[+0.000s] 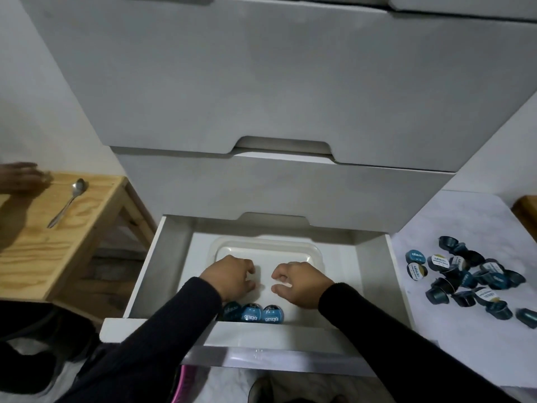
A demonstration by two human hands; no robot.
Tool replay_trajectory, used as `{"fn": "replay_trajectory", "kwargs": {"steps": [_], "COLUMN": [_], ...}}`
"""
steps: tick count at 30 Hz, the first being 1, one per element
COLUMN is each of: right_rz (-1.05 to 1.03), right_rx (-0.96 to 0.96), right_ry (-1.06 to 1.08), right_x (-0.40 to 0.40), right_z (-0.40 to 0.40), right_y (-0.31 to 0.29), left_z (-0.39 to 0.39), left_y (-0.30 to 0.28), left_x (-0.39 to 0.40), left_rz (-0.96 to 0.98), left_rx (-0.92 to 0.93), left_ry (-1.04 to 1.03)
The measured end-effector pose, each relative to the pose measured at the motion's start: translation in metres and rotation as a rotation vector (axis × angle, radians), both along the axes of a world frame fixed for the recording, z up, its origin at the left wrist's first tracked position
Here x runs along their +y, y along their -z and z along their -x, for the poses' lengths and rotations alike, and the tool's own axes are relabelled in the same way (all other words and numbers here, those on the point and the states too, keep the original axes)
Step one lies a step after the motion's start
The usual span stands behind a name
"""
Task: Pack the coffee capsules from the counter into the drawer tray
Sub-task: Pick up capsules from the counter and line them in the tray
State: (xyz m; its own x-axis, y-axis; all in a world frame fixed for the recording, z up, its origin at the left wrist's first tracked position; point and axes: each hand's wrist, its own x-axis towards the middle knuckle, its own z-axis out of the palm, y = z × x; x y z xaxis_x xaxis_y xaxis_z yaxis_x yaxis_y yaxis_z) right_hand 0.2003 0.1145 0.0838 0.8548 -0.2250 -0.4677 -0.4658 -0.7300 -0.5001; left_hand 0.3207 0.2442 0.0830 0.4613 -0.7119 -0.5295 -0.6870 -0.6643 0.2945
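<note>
The white drawer [151,274] is pulled out, with a clear plastic tray [261,248] inside it. Three blue-lidded coffee capsules [252,313] sit in a row at the tray's near edge, the leftmost partly hidden by my sleeve. My left hand [229,276] and my right hand [299,283] both hover over the tray's middle, fingers curled downward, a small gap between them. I cannot see whether either holds a capsule. A pile of several dark and blue capsules [467,277] lies on the white counter [465,222] at the right.
A wooden stool [43,242] stands at the left with a metal spoon [68,202] on it. Another person's hand [21,177] rests at the stool's far left edge. Closed white drawers [261,97] rise above the open one.
</note>
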Motion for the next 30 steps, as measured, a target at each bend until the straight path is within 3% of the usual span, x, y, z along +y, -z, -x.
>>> {"fn": "replay_trajectory", "kwargs": {"steps": [6,11,18,22,30], "right_rz": [0.325,0.547,0.775,1.023,1.114], "right_rx": [-0.174,-0.532,-0.744,-0.693,-0.629], "right_ry": [0.059,0.194,0.248,0.089,0.186], "right_x": [0.009,0.017,0.011,-0.01,-0.087], "right_z": [0.018,0.034,0.069,0.097,0.164], "right_y": [-0.002,-0.003,-0.01,-0.02,-0.025], "left_z": [0.042,0.065,0.1,0.125,0.187], "left_y": [-0.009,-0.012,-0.035,-0.044,-0.055], "left_x": [0.003,0.005,-0.012,-0.037,-0.116], "left_rz": [0.243,0.49,0.605,0.637,0.73], "left_rx": [-0.403,-0.501,-0.465,-0.406,-0.339], "left_ry": [-0.173,-0.239,-0.24,-0.185,-0.108]}}
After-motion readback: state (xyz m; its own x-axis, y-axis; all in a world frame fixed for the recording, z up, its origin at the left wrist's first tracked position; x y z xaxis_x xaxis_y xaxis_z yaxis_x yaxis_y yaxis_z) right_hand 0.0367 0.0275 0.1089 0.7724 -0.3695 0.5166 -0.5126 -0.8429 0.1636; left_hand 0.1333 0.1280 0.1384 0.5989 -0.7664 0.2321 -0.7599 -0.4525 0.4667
